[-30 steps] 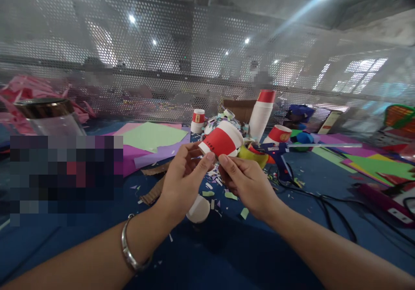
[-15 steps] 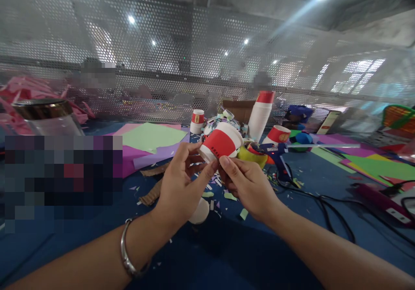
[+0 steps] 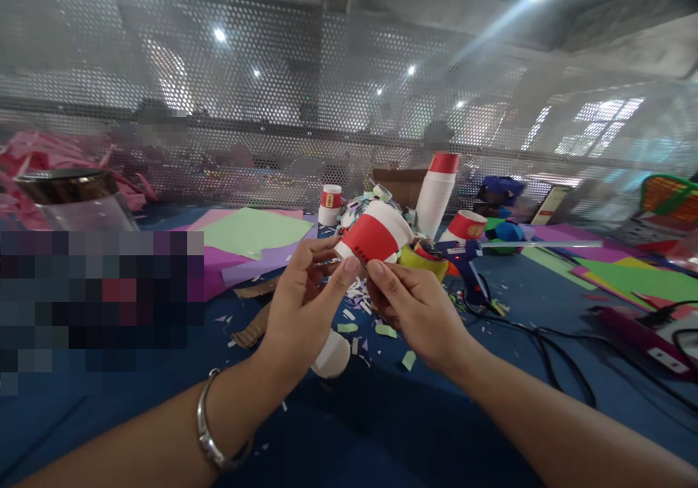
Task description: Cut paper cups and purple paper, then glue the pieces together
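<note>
A white paper cup (image 3: 376, 233) with a red band is held up over the table, tilted with its rim toward the upper right. My left hand (image 3: 308, 302) grips its base end, thumb on the near side and fingers behind. The thumb and fingers of my right hand (image 3: 417, 306) pinch the cup's lower edge; some of those fingertips are hidden. Below my left hand a round white piece (image 3: 331, 356) lies on the blue table. Paper scraps (image 3: 357, 306) are scattered beneath the cup.
Behind stand a tall cup stack (image 3: 436, 193) and a smaller one (image 3: 330, 204). A blue glue gun (image 3: 466, 262) with a clear stick sits right, its cable running to a power strip (image 3: 648, 342). Coloured sheets (image 3: 251, 230) lie left, near a lidded jar (image 3: 76, 197).
The cup has turned slightly in my hands, its rim end swinging a little to the right. Both hands keep their hold.
</note>
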Demonstrator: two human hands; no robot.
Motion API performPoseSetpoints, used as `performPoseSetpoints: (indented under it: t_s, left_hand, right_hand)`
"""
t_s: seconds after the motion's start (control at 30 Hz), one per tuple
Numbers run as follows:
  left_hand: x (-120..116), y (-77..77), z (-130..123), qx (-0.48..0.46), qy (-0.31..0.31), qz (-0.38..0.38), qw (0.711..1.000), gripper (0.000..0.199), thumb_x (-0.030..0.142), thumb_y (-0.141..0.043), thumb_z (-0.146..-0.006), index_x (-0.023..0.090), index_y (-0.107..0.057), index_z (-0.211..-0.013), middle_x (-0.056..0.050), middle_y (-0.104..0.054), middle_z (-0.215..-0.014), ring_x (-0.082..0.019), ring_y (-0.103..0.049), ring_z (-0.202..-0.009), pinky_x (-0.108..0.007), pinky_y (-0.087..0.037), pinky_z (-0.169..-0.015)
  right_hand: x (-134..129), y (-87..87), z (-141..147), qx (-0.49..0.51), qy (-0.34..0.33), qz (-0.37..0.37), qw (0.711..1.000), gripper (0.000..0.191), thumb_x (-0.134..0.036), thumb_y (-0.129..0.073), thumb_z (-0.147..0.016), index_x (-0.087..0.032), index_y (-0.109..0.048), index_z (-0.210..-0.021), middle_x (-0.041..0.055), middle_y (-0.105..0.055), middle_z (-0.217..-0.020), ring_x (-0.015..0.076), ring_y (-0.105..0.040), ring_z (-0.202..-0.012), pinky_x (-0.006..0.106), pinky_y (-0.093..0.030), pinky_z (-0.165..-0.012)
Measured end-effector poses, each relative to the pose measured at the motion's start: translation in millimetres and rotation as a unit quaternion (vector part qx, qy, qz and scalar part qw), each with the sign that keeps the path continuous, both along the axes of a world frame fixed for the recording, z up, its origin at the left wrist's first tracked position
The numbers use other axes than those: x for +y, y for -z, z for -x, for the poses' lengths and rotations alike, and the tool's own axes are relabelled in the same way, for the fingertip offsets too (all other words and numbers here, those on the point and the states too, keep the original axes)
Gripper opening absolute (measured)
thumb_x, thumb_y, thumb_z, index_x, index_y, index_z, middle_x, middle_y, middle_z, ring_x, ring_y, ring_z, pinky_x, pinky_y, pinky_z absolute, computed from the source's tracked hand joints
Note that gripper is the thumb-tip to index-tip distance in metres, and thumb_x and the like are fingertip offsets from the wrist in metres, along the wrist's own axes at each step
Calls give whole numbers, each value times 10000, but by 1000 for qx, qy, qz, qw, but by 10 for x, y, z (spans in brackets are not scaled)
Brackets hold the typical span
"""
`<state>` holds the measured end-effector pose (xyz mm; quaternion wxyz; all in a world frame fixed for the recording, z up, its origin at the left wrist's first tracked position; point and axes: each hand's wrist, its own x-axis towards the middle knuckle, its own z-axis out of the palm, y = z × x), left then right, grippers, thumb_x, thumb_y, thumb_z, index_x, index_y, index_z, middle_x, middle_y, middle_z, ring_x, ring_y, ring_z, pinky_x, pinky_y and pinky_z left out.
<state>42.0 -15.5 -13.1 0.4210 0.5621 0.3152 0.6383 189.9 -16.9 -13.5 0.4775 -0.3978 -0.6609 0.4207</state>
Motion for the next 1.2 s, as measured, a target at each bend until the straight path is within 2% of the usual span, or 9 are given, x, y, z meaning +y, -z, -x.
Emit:
performPoseSetpoints:
  t_s: [0.23,0.37,0.6,0.77,0.87,1.0,1.2]
  left_hand:
    - [-2,-29,9,-8,-50,9,999,397,290,-736,-780,177,-540,-1106,-74,-671,-1056,-184,-662,-968,-303,-553,-824]
    - [-26,-13,0,6,-46,8,999,347,283,-754,-757,182,-534,-1007,-59,-684,-981,-191,-672,-951,-311,-565,-801]
    - [-51,1,4,37,-61,-22,997,293,271,-751,-766,197,-555,-972,-49,-690,-970,-199,-675,-959,-325,-564,-807]
    - [-56,-2,-5,5,-46,-14,999,330,282,-760,-760,205,-549,-1003,-45,-677,-1008,-194,-659,-995,-318,-550,-834]
    - [-47,-1,-22,-52,-36,36,997,354,330,-754,-768,197,-575,-1043,-55,-674,-1050,-191,-640,-1024,-318,-532,-878]
    - [-23,-2,-27,-87,8,105,991,344,359,-759,-756,185,-603,-1009,-51,-668,-1044,-180,-646,-944,-345,-533,-879]
    - [-39,8,-22,-60,8,77,995,305,361,-743,-772,187,-579,-962,-37,-663,-954,-175,-636,-906,-366,-535,-885]
  right_hand:
    - [19,34,8,1,1,1,1000,474,-585,-502,-918,-187,-499,-660,-66,-367,-511,62,-285,-429,208,-208,-392]
    - [20,46,16,8,4,8,1000,485,-600,-503,-911,-185,-497,-660,-68,-358,-502,59,-282,-426,204,-208,-392]
    - [10,36,24,19,1,17,1000,503,-612,-506,-903,-184,-478,-640,-75,-341,-486,54,-260,-409,208,-199,-383]
    - [-8,3,26,7,5,3,1000,508,-614,-495,-905,-187,-468,-631,-73,-338,-489,60,-264,-414,214,-205,-386]
    - [-4,9,20,1,4,5,1000,503,-616,-489,-907,-186,-491,-646,-71,-346,-482,65,-277,-415,216,-207,-390]
    - [21,46,7,-6,5,8,1000,494,-610,-488,-911,-186,-497,-659,-73,-344,-495,63,-266,-423,213,-203,-399]
    - [15,44,5,-22,4,-4,1000,491,-604,-475,-919,-194,-464,-650,-71,-343,-512,70,-264,-438,220,-208,-410]
